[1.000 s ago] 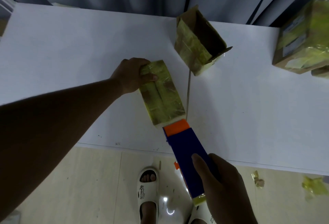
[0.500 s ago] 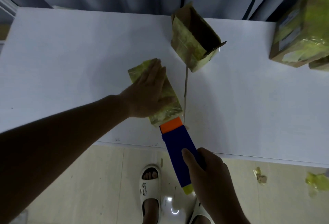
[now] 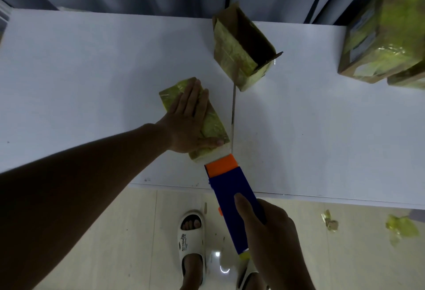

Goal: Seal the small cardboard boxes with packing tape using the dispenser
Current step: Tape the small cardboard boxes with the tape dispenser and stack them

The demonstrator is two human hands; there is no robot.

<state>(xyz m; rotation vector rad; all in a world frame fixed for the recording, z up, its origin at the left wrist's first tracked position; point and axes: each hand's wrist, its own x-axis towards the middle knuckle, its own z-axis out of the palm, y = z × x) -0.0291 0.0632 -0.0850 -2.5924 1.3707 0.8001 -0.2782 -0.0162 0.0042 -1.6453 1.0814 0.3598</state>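
Observation:
A small cardboard box (image 3: 212, 125) wrapped in yellowish tape lies on the white table (image 3: 92, 71). My left hand (image 3: 187, 121) rests flat on its top, fingers stretched out, thumb along the near end. My right hand (image 3: 268, 227) grips the blue tape dispenser (image 3: 232, 200), whose orange head (image 3: 222, 165) sits at the box's near end. A short strip of clear tape runs from the head to the box.
An open taped box (image 3: 241, 48) stands at the table's back middle. Larger taped boxes (image 3: 381, 36) are stacked at the back right. A seam (image 3: 233, 105) splits the tabletop. Tape scraps (image 3: 401, 227) lie on the floor; my sandalled feet (image 3: 192, 239) are below the near edge.
My left hand has gone from gripping the box's far end to lying flat on its top. The dispenser has stayed at the box's near end.

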